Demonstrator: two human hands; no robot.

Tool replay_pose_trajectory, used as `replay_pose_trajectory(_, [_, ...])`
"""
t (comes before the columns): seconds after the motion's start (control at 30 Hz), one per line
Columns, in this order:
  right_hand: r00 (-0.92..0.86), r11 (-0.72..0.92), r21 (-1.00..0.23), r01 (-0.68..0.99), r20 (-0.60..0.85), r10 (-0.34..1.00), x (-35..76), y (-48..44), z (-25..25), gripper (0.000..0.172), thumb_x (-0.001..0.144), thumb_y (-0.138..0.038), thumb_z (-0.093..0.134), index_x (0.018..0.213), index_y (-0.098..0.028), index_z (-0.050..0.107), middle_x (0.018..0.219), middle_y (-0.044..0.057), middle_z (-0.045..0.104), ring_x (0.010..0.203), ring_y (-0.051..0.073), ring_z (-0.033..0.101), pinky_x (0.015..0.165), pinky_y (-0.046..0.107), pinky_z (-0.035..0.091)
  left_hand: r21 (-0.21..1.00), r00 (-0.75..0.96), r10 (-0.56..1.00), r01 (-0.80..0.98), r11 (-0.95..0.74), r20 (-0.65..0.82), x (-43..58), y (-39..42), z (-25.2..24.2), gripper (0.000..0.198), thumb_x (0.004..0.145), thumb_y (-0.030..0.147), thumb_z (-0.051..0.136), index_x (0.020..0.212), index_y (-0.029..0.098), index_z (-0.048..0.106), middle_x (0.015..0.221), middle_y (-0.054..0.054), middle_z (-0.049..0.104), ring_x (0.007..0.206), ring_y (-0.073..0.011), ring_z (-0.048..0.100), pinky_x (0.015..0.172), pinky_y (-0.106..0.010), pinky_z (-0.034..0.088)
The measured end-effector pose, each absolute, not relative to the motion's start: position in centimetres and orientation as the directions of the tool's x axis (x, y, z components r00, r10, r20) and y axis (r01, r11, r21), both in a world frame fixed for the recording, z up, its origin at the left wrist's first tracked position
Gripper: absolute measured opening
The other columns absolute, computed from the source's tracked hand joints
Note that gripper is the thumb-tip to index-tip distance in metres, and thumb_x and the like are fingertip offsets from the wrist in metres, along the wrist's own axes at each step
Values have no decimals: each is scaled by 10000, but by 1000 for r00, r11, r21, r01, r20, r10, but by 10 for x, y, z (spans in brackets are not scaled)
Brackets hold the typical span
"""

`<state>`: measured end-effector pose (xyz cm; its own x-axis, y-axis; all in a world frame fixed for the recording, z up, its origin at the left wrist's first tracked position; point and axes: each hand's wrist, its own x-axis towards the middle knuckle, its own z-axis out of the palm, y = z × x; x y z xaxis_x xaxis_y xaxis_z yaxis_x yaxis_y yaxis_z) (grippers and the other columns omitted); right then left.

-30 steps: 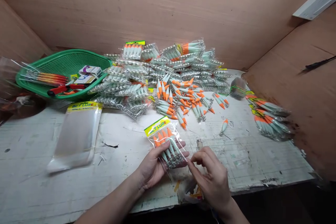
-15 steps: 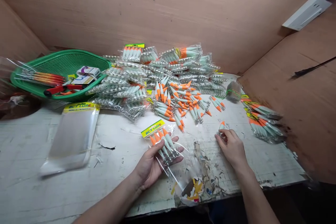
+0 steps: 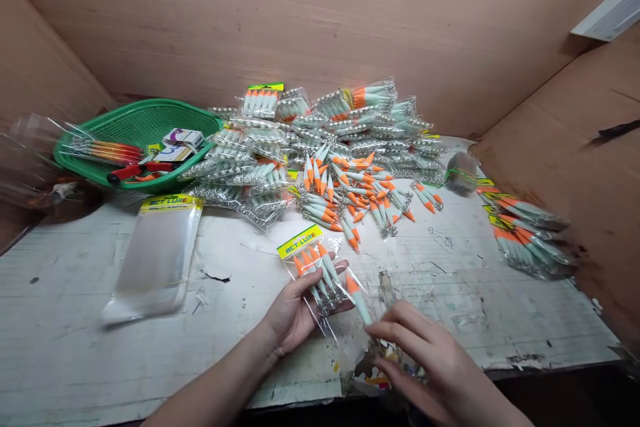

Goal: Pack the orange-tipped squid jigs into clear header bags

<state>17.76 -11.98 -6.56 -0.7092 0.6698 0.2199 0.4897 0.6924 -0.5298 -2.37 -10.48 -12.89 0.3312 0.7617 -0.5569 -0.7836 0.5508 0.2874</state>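
My left hand point(image 3: 293, 310) grips a clear bag with a yellow "BCT LURE" header point(image 3: 301, 243), thumb on top and fingers beneath. Several orange-and-pale-green fishing lures point(image 3: 320, 273) lie side by side inside it, hooks toward me. Close to the bag's open lower end, my right hand point(image 3: 425, 353) pinches a single lure point(image 3: 358, 297) near its hook end, orange tip pointing away from me. That hand is a little blurred. Behind the bag, a loose heap of the same lures point(image 3: 360, 187) spreads over the table.
Packed lure bags point(image 3: 250, 173) are piled along the back wall. At left are a green basket point(image 3: 125, 113) with red-handled pliers and small boxes, and a stack of unfilled bags point(image 3: 153, 267). More filled bags point(image 3: 530, 240) lie at right, near a clear greenish-tied bundle point(image 3: 461, 173).
My right hand has lifted a lure from the table at right and brought it left and nearer, beside the bag. My left hand keeps its hold. The view has shifted slightly.
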Motion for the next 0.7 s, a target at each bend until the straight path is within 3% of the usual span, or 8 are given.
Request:
replay_pose_trajectory(0.1, [-621, 753, -376, 540, 426, 658, 167, -120, -88, 264, 850, -108, 579, 1113, -132, 567, 833, 85, 652, 734, 187, 591, 634, 314, 513, 287, 327, 760, -784, 550, -562, -24, -104, -128, 532, 865, 147, 518, 1384, 148, 401, 1200, -164, 635, 895, -264, 687, 824, -454, 553])
replay_pose_trajectory(0.23, [-603, 786, -290, 546, 515, 609, 169, -119, -97, 283, 820, -41, 592, 1087, -135, 596, 907, 118, 670, 774, 202, 581, 635, 342, 490, 306, 319, 781, -789, 533, -537, -25, -104, -128, 490, 866, 168, 526, 1349, 136, 447, 1142, -155, 663, 962, -292, 669, 844, -476, 547])
replay_pose_trajectory(0.47, [-477, 746, -433, 506, 581, 660, 164, -119, -103, 351, 814, -3, 578, 1130, -153, 611, 867, 89, 664, 767, 178, 599, 628, 316, 504, 358, 344, 773, -736, 574, -533, -24, -107, -131, 334, 852, 180, 535, 1148, 32, 584, 1059, -198, 684, 989, -316, 657, 809, -438, 570])
replay_pose_trajectory(0.7, [-445, 708, -505, 493, 553, 704, 164, -123, -103, 395, 820, 8, 558, 1159, -183, 625, 900, 80, 674, 785, 174, 610, 632, 311, 516, 361, 362, 778, -731, 579, -514, -24, -108, -129, 338, 862, 213, 542, 1149, 38, 580, 1026, -201, 693, 967, -311, 666, 810, -450, 566])
